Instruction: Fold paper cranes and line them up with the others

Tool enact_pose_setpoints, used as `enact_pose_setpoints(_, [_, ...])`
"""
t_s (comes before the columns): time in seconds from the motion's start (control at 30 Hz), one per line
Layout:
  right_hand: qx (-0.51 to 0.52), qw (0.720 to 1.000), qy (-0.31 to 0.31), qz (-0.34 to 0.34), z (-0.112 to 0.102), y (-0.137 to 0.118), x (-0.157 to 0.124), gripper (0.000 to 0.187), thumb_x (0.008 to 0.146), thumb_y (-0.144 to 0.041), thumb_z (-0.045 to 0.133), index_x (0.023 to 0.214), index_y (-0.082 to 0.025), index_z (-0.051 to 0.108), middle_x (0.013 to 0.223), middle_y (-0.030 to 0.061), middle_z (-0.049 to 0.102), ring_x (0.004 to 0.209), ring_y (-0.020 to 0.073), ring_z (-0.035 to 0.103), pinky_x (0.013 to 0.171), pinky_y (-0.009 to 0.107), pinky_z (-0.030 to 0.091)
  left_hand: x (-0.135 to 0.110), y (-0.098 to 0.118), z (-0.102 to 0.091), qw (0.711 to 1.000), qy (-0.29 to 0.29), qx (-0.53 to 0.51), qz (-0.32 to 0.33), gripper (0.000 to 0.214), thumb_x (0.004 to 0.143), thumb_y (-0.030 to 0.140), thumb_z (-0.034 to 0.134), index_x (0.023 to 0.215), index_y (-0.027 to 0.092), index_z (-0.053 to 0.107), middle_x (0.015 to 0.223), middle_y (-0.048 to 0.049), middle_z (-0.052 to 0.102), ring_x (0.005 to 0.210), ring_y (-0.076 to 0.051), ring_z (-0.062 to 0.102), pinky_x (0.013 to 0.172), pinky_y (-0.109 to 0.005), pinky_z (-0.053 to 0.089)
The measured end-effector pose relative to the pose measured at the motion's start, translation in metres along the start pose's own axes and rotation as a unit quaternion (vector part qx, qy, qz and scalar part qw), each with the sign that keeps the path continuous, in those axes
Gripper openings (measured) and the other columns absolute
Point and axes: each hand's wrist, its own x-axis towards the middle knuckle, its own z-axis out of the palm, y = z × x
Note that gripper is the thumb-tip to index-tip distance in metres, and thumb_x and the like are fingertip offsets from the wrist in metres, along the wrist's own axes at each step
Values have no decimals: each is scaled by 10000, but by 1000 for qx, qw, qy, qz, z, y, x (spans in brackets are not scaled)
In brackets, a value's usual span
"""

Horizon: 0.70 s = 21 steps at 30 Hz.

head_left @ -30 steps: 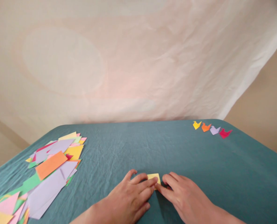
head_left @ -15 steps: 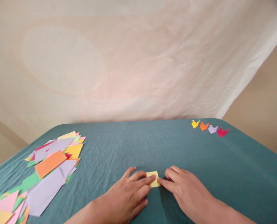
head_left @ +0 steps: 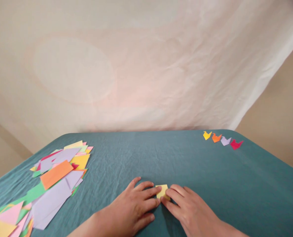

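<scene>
A small pale yellow square of folded paper [head_left: 162, 190] lies on the tablecloth in front of me. With its fingers spread, my left hand [head_left: 136, 205] rests palm down, the fingertips lying on the paper's left side. At the lower right of the same paper, my right hand [head_left: 185, 204] has thumb and forefinger brought together on its edge. Those fingers cover part of that corner, so the exact fold there is hidden.
A heap of coloured paper sheets [head_left: 51, 204] spreads over the table's left side. Several small folded paper birds, including an orange one [head_left: 216, 138], stand in a row at the far right. The teal tablecloth [head_left: 146, 158] reaches back to a pale hanging cloth [head_left: 146, 82].
My right hand has moved left, from touching the paper's right edge to pinching its lower right part. My left hand stays on the paper. The view has tipped up slightly.
</scene>
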Motion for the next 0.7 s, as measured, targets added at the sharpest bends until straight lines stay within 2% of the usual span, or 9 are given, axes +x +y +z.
enact_pose_setpoints(0.17, [6,1000,7,29,0,1,0,216,813,-160,567,1023,-199,601,993,39,608,932,202,493,763,317,415,-6,-3,0,1000,4,6,-13,383,893,281,476,1271,338,453,1404,-15,426,1277,-246,373,1077,-482,251])
enact_pose_setpoints(0.43, [17,997,11,69,2,12,-5,377,803,-101,579,1128,-293,591,1051,26,591,1004,224,480,797,352,405,-6,-3,0,1000,-7,6,-23,370,895,258,466,1253,355,469,1401,-7,428,1279,-258,370,1059,-516,274])
enact_pose_setpoints(0.7, [20,996,4,86,0,15,-5,338,831,-100,565,1106,-289,617,990,28,586,979,208,486,809,343,405,-6,-3,-2,999,2,-22,-26,342,880,237,488,1201,351,519,1391,5,445,1274,-251,381,1070,-501,271])
